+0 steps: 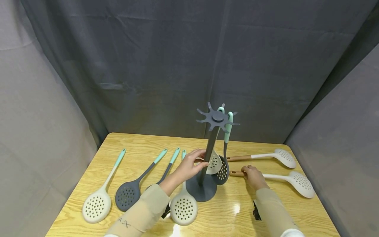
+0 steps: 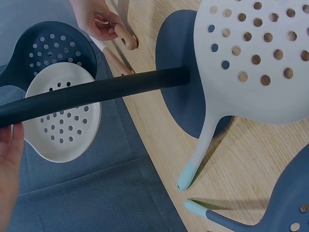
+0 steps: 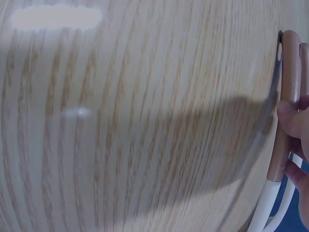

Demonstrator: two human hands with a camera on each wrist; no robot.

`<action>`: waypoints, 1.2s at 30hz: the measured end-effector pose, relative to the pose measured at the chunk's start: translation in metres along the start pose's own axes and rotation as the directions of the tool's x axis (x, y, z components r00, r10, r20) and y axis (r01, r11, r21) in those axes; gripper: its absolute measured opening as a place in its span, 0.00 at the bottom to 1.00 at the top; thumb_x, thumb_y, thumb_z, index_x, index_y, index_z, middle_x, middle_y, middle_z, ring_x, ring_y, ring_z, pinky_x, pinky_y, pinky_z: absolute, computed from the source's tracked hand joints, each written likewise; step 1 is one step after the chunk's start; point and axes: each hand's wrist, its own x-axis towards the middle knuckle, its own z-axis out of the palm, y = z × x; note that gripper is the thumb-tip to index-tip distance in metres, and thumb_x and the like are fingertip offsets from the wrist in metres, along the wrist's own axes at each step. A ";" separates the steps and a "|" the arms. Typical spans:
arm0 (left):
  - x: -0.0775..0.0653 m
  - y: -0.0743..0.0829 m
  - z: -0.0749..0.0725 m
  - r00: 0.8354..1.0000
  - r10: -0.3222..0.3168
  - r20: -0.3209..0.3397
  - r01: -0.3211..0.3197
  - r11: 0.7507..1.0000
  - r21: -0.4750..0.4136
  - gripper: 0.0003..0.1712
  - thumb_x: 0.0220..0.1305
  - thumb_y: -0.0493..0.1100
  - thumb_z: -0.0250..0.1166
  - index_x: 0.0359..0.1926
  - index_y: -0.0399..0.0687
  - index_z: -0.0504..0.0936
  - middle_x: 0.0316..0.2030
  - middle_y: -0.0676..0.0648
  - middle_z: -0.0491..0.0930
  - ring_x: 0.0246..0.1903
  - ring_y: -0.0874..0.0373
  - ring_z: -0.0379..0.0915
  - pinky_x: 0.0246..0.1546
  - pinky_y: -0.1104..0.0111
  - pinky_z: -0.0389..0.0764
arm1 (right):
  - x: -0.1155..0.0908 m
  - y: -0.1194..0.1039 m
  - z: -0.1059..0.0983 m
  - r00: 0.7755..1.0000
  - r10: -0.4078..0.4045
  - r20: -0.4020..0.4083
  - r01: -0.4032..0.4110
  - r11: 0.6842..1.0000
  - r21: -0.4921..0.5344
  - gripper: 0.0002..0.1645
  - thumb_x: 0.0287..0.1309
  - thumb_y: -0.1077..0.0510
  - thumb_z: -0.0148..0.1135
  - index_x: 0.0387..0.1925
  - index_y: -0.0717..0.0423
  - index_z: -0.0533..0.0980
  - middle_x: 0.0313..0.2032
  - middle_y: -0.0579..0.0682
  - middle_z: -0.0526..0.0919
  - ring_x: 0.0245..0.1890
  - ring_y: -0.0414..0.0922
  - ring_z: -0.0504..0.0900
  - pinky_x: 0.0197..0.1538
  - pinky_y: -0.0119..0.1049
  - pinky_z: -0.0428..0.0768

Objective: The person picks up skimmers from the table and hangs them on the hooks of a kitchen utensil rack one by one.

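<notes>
My left hand [image 1: 187,167] holds the post of a dark grey utensil stand [image 1: 211,148], thumb across the near side, fingers behind. From the stand's top hooks hang a cream skimmer [image 1: 214,164] and a dark skimmer [image 1: 223,171], both with mint handle ends. To the right, my right hand [image 1: 254,177] pinches the brown handle of a white skimmer [image 1: 300,184] lying near the table's right edge. In the right wrist view, thumb and fingers lie around that brown handle [image 3: 290,67].
A second white skimmer [image 1: 285,158] with a brown handle lies just behind. Left of the stand, a cream skimmer [image 1: 97,205], a dark skimmer [image 1: 128,196], a partly hidden dark utensil [image 1: 167,169] and another cream skimmer [image 1: 184,208] lie on the wooden table [image 1: 142,143]. Grey curtains surround it.
</notes>
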 end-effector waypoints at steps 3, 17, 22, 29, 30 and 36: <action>0.000 0.001 0.000 1.000 -0.002 0.000 0.002 1.000 0.000 0.22 0.58 0.35 0.63 0.54 0.39 0.73 0.45 0.43 0.76 0.44 0.53 0.75 0.44 0.75 0.79 | -0.001 0.000 -0.001 1.000 -0.003 0.010 0.003 1.000 -0.003 0.08 0.53 0.71 0.58 0.33 0.57 0.76 0.23 0.47 0.66 0.22 0.43 0.60 0.24 0.35 0.60; 0.000 0.001 0.000 1.000 0.001 0.002 -0.001 1.000 0.008 0.21 0.58 0.34 0.62 0.53 0.38 0.73 0.45 0.42 0.76 0.44 0.53 0.75 0.45 0.76 0.79 | 0.000 0.002 -0.008 0.998 -0.043 -0.042 0.043 0.999 -0.002 0.12 0.48 0.70 0.63 0.36 0.57 0.77 0.26 0.47 0.72 0.24 0.45 0.70 0.25 0.41 0.73; 0.000 0.000 -0.001 1.000 -0.005 0.006 0.005 1.000 -0.002 0.21 0.58 0.34 0.63 0.54 0.39 0.73 0.45 0.43 0.76 0.44 0.53 0.75 0.45 0.75 0.79 | 0.001 0.003 -0.016 0.996 -0.066 -0.059 0.065 0.998 -0.013 0.12 0.47 0.69 0.66 0.36 0.56 0.77 0.24 0.46 0.72 0.22 0.43 0.68 0.25 0.40 0.72; 0.000 -0.001 0.000 1.000 0.004 0.001 -0.004 1.000 -0.004 0.22 0.58 0.35 0.63 0.54 0.40 0.73 0.44 0.43 0.76 0.44 0.53 0.75 0.45 0.74 0.79 | 0.003 0.002 -0.032 0.998 -0.052 -0.047 0.052 0.998 -0.020 0.16 0.48 0.73 0.63 0.36 0.53 0.73 0.29 0.49 0.74 0.26 0.47 0.71 0.29 0.44 0.74; 0.000 -0.001 0.000 1.000 0.007 0.001 -0.007 1.000 -0.005 0.22 0.58 0.35 0.63 0.54 0.40 0.73 0.44 0.43 0.76 0.44 0.53 0.75 0.45 0.74 0.79 | 0.003 0.002 -0.033 0.998 -0.048 -0.045 0.047 0.999 -0.017 0.17 0.47 0.73 0.63 0.36 0.52 0.73 0.30 0.49 0.74 0.28 0.48 0.73 0.31 0.47 0.75; 0.000 -0.001 -0.001 1.000 0.013 0.007 -0.013 1.000 0.002 0.21 0.58 0.35 0.63 0.54 0.39 0.73 0.44 0.43 0.76 0.44 0.53 0.75 0.44 0.74 0.79 | 0.002 0.003 -0.041 0.998 -0.051 -0.041 0.050 0.999 -0.017 0.23 0.41 0.74 0.67 0.39 0.53 0.72 0.35 0.52 0.75 0.36 0.54 0.75 0.40 0.55 0.75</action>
